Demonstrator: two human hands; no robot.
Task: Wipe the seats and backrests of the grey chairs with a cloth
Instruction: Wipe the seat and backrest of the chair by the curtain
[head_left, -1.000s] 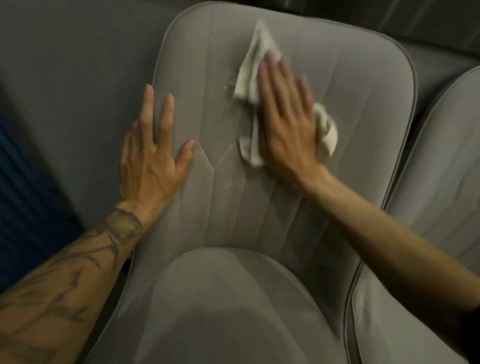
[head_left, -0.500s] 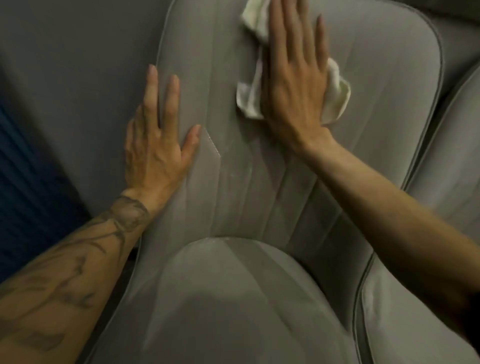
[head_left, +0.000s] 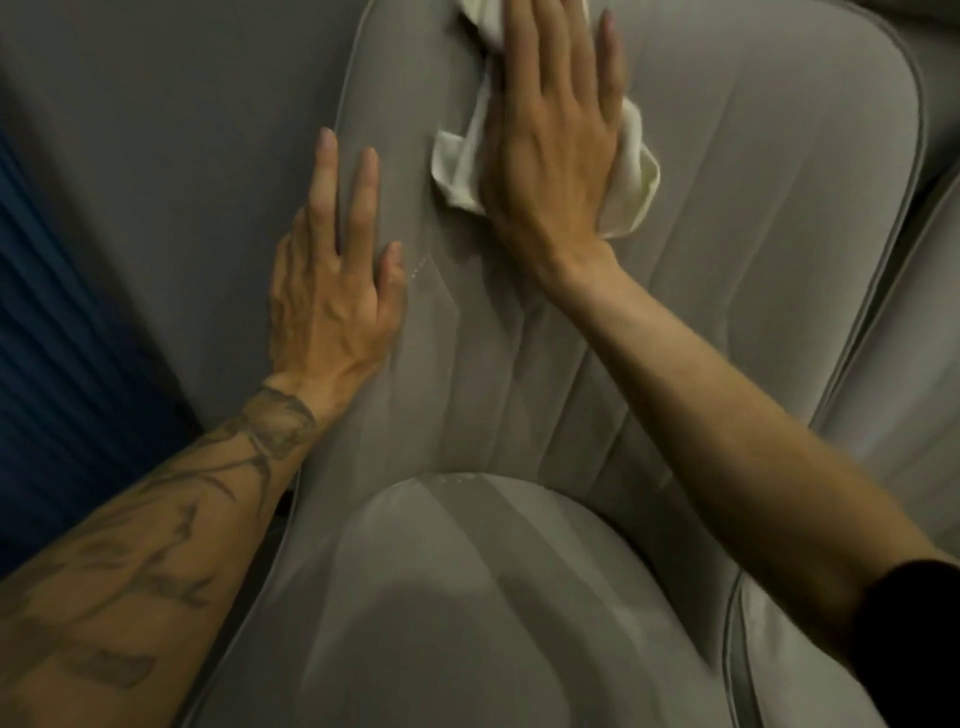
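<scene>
White cloth (head_left: 632, 174) lies crumpled against the grey chair's backrest (head_left: 753, 218), mostly hidden under the right hand (head_left: 550, 150). That hand presses it flat with straight fingers. The frame's top edge cuts off the longest fingertips and the cloth's upper end. The left hand (head_left: 332, 296) rests spread on the backrest's left edge. A second chair (head_left: 904, 374) shows only partly at right.
</scene>
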